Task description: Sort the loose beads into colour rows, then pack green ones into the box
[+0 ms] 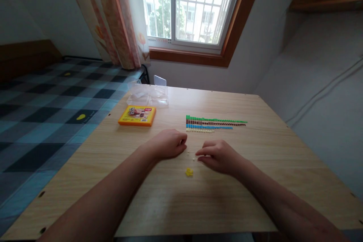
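My left hand (171, 143) rests on the table with its fingers curled in. Whether it holds anything is hidden from view. To the right, my right hand (217, 155) has its thumb and fingers apart, with nothing visible between them. Just off its fingertips lie a tiny pale brick (193, 159) and another small pale brick (188, 152). A little pile of yellow bricks (189, 172) sits nearer to me. Beyond the hands run rows of tiny bricks: green bricks (217, 120), brown bricks (215, 123), blue bricks (214, 127) and a shorter row of cream bricks (200, 131).
An orange-yellow box (137, 116) with a printed label lies at the left of the wooden table (159, 204). Behind it stand clear plastic containers (149, 94). A bed with a checked cover (56, 102) adjoins the left side; a window (195, 7) is ahead.
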Tool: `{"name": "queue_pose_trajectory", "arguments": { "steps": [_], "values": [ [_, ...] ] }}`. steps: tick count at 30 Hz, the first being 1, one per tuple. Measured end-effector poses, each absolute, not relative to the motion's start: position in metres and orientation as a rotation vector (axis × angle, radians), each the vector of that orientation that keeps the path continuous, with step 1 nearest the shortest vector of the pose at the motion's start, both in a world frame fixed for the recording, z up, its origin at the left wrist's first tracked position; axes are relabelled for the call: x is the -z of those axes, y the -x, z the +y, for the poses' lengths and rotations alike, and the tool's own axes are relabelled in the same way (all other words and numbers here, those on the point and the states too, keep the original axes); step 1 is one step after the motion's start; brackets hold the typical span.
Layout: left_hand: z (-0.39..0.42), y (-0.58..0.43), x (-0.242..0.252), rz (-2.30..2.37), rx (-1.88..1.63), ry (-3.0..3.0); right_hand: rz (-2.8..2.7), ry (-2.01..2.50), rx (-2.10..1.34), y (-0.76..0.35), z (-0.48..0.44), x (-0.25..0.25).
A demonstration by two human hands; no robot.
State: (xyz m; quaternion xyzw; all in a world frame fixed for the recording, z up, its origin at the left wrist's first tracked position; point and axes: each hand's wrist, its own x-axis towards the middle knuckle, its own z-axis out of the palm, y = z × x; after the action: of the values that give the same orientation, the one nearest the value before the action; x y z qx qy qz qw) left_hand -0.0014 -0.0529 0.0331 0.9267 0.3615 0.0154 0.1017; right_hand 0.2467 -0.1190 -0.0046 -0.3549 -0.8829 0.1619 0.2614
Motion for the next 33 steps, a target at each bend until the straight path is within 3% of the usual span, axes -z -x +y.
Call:
{"name": "queue_pose_trajectory", "arguments": {
  "steps": [33],
  "values": [
    [-0.052, -0.001, -0.036, 1.121, -0.058, -2.841, -2.414, 1.008, -0.345, -0.248, -0.115, -0.003]
  ]
}}
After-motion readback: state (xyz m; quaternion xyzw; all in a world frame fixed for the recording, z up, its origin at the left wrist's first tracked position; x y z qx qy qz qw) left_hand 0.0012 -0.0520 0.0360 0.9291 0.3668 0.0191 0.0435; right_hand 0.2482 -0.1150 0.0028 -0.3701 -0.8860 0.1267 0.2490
